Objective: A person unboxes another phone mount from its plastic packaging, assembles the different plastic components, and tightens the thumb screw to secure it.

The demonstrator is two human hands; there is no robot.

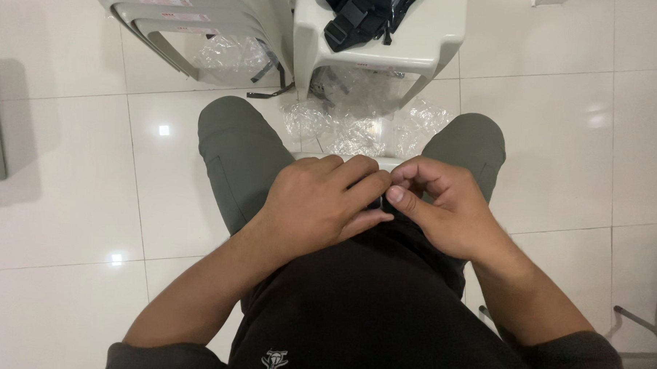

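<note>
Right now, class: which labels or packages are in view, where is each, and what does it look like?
Labels: small white strips with red marks, on the rims of the stacked stools, top left.
Plastic wrappers: clear, crumpled, on the floor under the stools.
Shirt emblem: small white badge on the black shirt, bottom centre.

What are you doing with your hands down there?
A person sits on a white stool and looks down at their lap. The left hand and right hand meet in the middle, pinching something small and dark that is mostly hidden. Ahead, crinkly plastic wrap lies on the floor, and black straps rest on another stool.
</note>
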